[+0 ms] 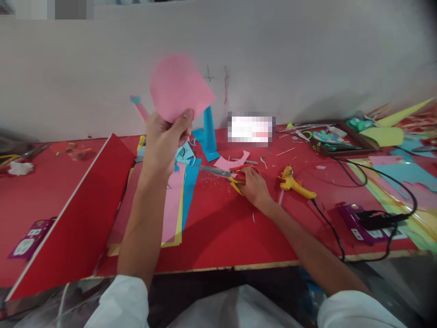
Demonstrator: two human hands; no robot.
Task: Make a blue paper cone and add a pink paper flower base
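Note:
My left hand is raised above the table, pinching a piece of pink paper with a rounded far edge and a pointed right corner. Lower down, my right hand rests near the tabletop around the handles of a pair of scissors, whose blades point left. Just beyond the scissors lies a curved pink paper offcut. Under my left forearm are stacked sheets of coloured paper, partly hidden by the arm. A blue paper piece stands behind them.
A yellow glue gun with a black cord lies right of my right hand. Farther right are a purple box, a dark tray of small items and more coloured sheets. A red upright divider stands at left.

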